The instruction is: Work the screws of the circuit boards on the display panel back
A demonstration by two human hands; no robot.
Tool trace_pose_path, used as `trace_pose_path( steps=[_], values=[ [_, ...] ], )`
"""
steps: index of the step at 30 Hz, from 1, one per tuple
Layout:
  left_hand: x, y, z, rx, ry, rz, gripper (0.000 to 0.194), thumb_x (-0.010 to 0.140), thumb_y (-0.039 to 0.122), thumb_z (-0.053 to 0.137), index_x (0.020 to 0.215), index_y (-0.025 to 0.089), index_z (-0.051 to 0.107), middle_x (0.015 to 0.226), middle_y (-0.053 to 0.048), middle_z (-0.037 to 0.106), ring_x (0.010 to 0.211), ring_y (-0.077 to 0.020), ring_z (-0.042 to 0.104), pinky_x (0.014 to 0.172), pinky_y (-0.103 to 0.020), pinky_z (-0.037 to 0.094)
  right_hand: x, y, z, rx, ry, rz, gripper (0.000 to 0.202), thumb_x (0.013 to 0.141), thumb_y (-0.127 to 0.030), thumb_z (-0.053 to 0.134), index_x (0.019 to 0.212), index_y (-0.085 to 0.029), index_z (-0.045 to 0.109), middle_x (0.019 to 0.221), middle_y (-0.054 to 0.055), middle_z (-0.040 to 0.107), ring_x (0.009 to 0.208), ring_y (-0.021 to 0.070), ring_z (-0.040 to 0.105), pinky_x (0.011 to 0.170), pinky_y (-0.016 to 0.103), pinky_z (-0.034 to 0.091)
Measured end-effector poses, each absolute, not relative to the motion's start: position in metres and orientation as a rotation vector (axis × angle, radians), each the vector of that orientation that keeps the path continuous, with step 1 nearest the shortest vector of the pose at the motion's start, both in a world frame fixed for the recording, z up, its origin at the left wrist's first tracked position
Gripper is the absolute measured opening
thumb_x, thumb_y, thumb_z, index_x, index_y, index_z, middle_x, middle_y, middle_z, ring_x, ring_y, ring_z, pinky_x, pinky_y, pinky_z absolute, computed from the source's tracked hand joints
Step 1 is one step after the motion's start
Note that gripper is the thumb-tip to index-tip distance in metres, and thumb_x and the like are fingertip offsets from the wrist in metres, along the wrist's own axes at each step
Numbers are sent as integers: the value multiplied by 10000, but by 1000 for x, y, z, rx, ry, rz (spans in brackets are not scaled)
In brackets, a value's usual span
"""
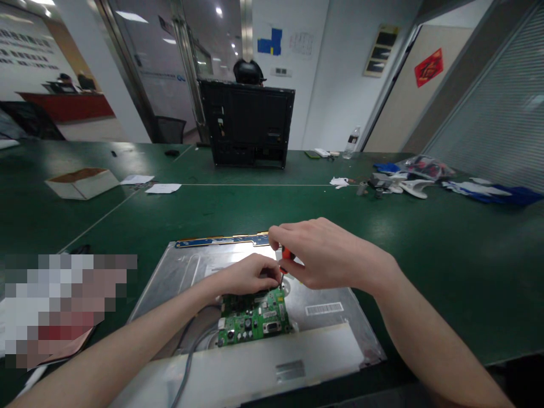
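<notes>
The right hand (pixel 325 255) grips a small orange screwdriver (pixel 285 260), tip down. Just below, the left hand (pixel 249 275) pinches the shaft to steady it over the green circuit board (pixel 253 320).

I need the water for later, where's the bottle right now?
In the head view the water bottle stands upright at the far edge of the green table, right of the black monitor casing, near the doorway.

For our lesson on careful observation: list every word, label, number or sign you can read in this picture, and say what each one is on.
None can be read for certain.
Barcode label on the metal panel: too small.
Print on the green circuit board: too small.
Red sign on the door: blurred.
Lettering on the far left wall: blurred.
</notes>
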State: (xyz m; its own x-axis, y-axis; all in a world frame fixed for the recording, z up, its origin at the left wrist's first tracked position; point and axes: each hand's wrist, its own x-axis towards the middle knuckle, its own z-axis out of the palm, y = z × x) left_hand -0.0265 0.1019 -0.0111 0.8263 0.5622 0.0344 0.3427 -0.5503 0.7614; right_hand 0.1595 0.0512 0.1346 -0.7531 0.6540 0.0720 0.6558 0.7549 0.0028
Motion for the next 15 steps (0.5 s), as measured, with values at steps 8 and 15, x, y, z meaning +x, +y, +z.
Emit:
trace_pose_path(
  steps=[8, 15],
  values=[
    [-23, 97, -6, 2185, 700, 360, 68, 800, 147, 617, 843, 146, 670, 776, -15, 676, 717, -162, 610, 676, -235, 447, 161, 55, 132, -1169, -2870, -146, 125, 894, -305, 539, 975, -210, 531, 816, 22, 669, 655, 166, 585, 514, 272, 227],
    [-23, 97, -10, 2192, 733, 373, 60, 797, 166, 628, 818, 130, 671, 796, -35, 693, 738, -182, 620, 658, -242, 449, 161, 50, 134, -1052, -2904, -13, 172, 861, -214, 518, 1032, -207, 499, 924, 24, 660, 682, 150, 564, 530, 272, 255]
  ],
)
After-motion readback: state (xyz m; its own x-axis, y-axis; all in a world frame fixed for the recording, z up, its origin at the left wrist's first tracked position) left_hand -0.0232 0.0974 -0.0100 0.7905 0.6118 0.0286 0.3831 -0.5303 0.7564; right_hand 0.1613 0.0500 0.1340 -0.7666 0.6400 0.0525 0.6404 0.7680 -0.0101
